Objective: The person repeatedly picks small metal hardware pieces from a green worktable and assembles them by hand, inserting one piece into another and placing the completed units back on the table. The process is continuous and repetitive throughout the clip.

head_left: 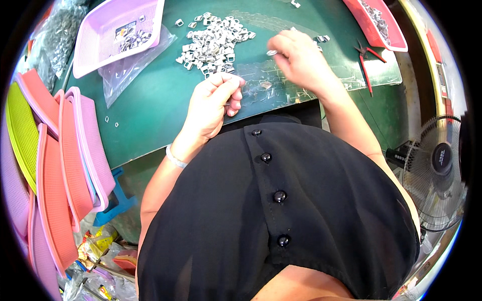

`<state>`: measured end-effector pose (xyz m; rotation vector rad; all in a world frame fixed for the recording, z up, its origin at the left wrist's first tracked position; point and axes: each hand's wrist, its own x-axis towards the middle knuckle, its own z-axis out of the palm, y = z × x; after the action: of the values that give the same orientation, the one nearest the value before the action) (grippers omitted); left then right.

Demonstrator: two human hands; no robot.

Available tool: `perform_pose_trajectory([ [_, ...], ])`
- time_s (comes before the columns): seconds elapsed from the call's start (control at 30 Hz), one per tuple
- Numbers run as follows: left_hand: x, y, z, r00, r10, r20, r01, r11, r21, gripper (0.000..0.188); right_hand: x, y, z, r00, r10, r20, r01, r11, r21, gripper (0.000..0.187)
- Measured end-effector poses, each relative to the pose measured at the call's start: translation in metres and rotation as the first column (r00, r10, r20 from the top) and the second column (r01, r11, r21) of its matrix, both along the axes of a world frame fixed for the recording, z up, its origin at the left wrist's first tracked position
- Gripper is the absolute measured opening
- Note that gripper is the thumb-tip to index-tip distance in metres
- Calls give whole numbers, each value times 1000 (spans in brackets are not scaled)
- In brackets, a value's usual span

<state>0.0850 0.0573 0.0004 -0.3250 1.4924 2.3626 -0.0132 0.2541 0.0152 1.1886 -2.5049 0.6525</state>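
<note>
A loose pile of small silvery metal buckles (211,45) lies on the green table. Just below its near edge is my left hand (216,103), closed with thumb and forefinger pressed together; whatever they hold is hidden. To the right of the pile, my right hand (304,60) is over the table. Its thumb and forefinger pinch a small silvery metal piece (271,52), which looks like one of the buckles. A few more metal pieces (322,38) lie just beyond this hand.
Red-handled pliers (365,65) lie at the right, below a pink basket (396,37) of metal parts. A lilac basket (83,62) with buckles rests on a clear plastic bag (118,83) at the left. Stacked baskets (52,165) stand left; a fan (434,170) stands right.
</note>
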Motion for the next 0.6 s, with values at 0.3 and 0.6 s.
perform_pose_trajectory([
  [0.3,0,-1,-2,1000,-20,17,20,1000,8,12,2,-42,-2,980,126,156,-130,991,21,20],
  [0.6,2,-5,-4,1000,-29,8,29,999,18,13,0,-47,-14,976,126,179,-123,992,-28,12],
])
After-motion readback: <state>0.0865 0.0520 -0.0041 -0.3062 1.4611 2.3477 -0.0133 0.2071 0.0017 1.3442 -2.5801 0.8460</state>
